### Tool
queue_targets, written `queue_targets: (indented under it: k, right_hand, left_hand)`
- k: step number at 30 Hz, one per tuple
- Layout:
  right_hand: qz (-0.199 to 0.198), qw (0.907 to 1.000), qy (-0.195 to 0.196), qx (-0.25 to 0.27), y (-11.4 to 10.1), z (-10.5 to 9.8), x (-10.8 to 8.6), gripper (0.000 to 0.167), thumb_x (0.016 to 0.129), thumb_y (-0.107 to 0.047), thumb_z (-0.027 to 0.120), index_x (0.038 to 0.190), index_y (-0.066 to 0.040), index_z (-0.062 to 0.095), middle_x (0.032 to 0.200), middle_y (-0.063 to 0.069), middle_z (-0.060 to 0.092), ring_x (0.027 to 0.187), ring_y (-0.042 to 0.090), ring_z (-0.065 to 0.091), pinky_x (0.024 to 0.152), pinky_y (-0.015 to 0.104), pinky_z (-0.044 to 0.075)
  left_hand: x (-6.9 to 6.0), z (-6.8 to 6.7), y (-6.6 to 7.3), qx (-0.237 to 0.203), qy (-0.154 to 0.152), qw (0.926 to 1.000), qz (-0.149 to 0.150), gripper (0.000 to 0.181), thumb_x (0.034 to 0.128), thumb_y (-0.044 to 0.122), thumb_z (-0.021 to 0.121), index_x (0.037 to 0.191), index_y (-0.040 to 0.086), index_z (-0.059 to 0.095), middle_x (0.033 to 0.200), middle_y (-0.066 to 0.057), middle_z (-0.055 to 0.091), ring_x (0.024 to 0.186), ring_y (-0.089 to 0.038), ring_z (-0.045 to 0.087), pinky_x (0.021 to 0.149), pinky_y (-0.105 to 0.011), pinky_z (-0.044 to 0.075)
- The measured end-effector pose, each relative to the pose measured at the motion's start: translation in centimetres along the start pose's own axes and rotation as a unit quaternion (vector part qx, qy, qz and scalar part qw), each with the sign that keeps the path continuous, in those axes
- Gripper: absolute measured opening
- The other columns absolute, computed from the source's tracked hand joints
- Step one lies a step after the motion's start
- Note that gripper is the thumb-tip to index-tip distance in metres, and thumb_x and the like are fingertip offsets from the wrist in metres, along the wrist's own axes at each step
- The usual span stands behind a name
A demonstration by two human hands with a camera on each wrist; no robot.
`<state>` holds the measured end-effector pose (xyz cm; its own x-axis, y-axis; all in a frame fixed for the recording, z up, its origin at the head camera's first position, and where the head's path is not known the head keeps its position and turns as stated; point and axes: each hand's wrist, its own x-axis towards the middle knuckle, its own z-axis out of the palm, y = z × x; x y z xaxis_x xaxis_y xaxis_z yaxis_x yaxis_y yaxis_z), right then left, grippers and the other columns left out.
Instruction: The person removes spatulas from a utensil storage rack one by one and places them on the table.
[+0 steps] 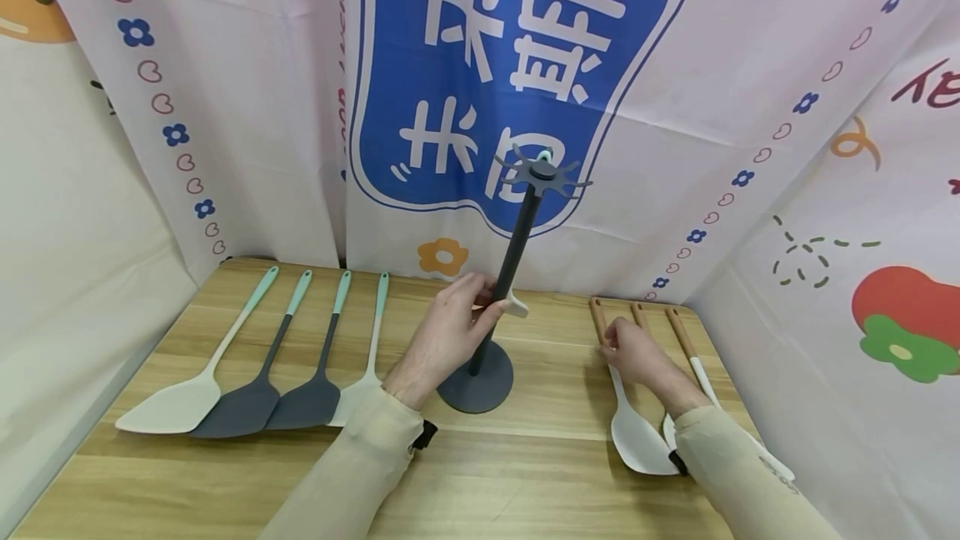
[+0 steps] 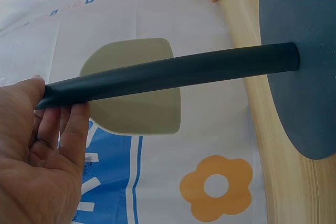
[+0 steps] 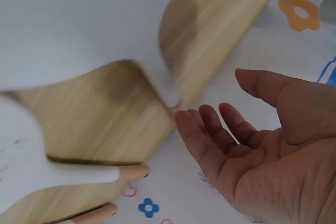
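My left hand (image 1: 453, 323) pinches the dark pole of a utensil stand (image 1: 480, 390) between thumb and fingers; the stand leans slightly. Behind the pole hangs a pale spatula (image 2: 139, 114), its blade mostly hidden by the pole in the head view. The stand's top has a ring of hooks (image 1: 543, 175). At the right, my right hand (image 1: 636, 350) is at the wooden handle of a white turner (image 1: 641, 440) lying on the table. In the right wrist view its thumb stands apart from loosely bent fingers, their tips close to the handle; contact is unclear.
Several mint-handled turners lie fanned at the left, white (image 1: 176, 405) and dark grey (image 1: 240, 407) among them. Two more wooden-handled white utensils (image 1: 703, 377) lie beneath and beside my right forearm. Printed cloth (image 1: 277, 148) hangs behind the wooden table (image 1: 517, 473).
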<state>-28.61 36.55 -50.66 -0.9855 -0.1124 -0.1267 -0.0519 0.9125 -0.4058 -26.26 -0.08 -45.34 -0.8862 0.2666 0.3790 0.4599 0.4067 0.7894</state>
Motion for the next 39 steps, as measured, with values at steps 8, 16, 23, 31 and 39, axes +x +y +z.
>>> queue_targets:
  k: [8,16,23,31,39]
  right_hand:
    - [-0.057,0.9944,0.063,0.063,-7.2,-1.2,-2.3,0.025,0.114,-0.01,0.074,0.129,0.009,0.067,0.123,0.027,0.075,0.115,0.04,0.077,0.105,0.06,0.067]
    - [-0.108,0.9748,0.112,0.16,-11.5,-1.7,-2.7,0.026,0.119,-0.011,0.068,0.141,0.003,0.07,0.139,0.023,0.077,0.136,0.042,0.075,0.118,0.058,0.068]
    - [-0.163,0.9552,0.117,0.217,-14.7,-2.3,-3.0,0.033,0.122,-0.013,0.066,0.153,-0.003,0.069,0.151,0.019,0.077,0.147,0.04,0.073,0.126,0.063,0.062]
    - [-0.187,0.9412,0.11,0.259,-17.3,-2.5,-2.8,0.045,0.123,-0.013,0.064,0.166,-0.003,0.058,0.165,0.019,0.069,0.156,0.04,0.068,0.129,0.057,0.059]
    - [-0.188,0.9318,0.112,0.289,-19.0,-2.5,-2.1,0.047,0.123,-0.013,0.063,0.169,-0.005,0.056,0.168,0.019,0.067,0.158,0.037,0.067,0.132,0.053,0.058]
  left_hand:
    - [0.0,0.0,0.1,0.003,-0.001,1.0,0.001,0.017,0.1161,0.021,0.078,0.13,0.011,0.077,0.123,-0.006,0.077,0.113,-0.022,0.082,0.103,-0.042,0.075]
    - [-0.1,0.0,0.0,-0.003,-0.003,1.0,0.002,0.017,0.1162,0.022,0.077,0.13,0.011,0.076,0.123,-0.007,0.077,0.113,-0.022,0.083,0.103,-0.042,0.075]
    - [0.0,0.0,0.0,-0.004,-0.002,1.0,0.006,0.018,0.1162,0.022,0.077,0.131,0.011,0.076,0.122,-0.006,0.077,0.112,-0.022,0.083,0.102,-0.041,0.075]
    - [0.0,-0.1,-0.2,-0.008,-0.002,0.9999,0.011,0.018,0.116,0.021,0.078,0.131,0.01,0.076,0.121,-0.007,0.077,0.112,-0.022,0.082,0.101,-0.041,0.075]
    - [0.0,-0.2,-0.3,-0.012,-0.001,0.9999,0.012,0.017,0.1158,0.019,0.078,0.13,0.01,0.076,0.12,-0.007,0.076,0.11,-0.022,0.082,0.101,-0.042,0.076]
